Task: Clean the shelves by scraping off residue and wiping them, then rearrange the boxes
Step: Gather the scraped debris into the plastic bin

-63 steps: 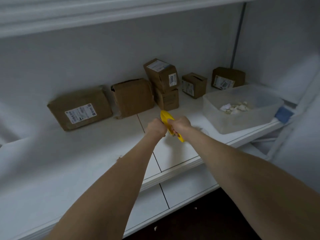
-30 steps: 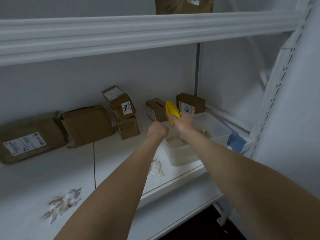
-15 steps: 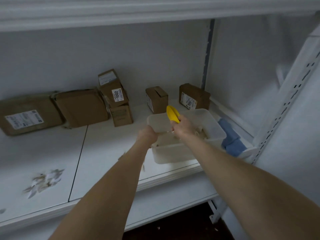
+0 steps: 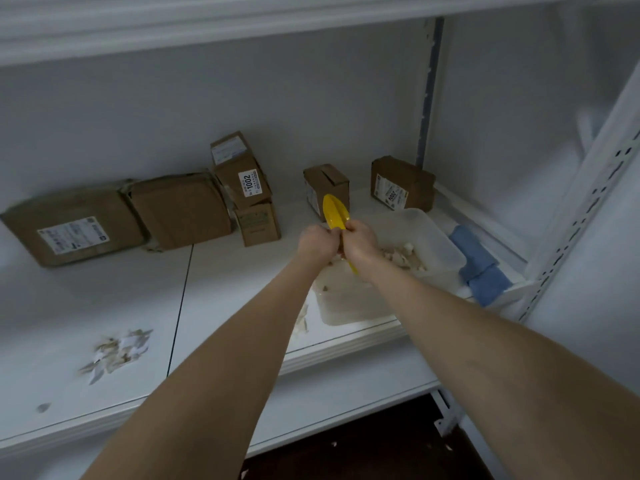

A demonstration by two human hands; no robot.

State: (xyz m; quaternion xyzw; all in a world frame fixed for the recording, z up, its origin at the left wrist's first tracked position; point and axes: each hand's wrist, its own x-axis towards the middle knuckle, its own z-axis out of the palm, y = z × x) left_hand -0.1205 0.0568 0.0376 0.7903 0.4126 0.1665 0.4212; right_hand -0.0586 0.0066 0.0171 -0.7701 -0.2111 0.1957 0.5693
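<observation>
Over white shelf (image 4: 242, 289), left hand (image 4: 317, 242) and right hand (image 4: 360, 242) grip a yellow scraper (image 4: 334, 213).

Middle of the shelf (image 4: 225, 289) is wide open, bare from the front lip back to the cardboard boxes (image 4: 180, 209) lined along the back wall. Right front's blocked by the clear plastic bin (image 4: 349, 306), with blue cloths (image 4: 481, 268) squeezed between it and the upright (image 4: 571, 230). Pile of paper scraps (image 4: 117, 351) sits front left. Upper shelf (image 4: 207, 26) caps the headroom.
</observation>
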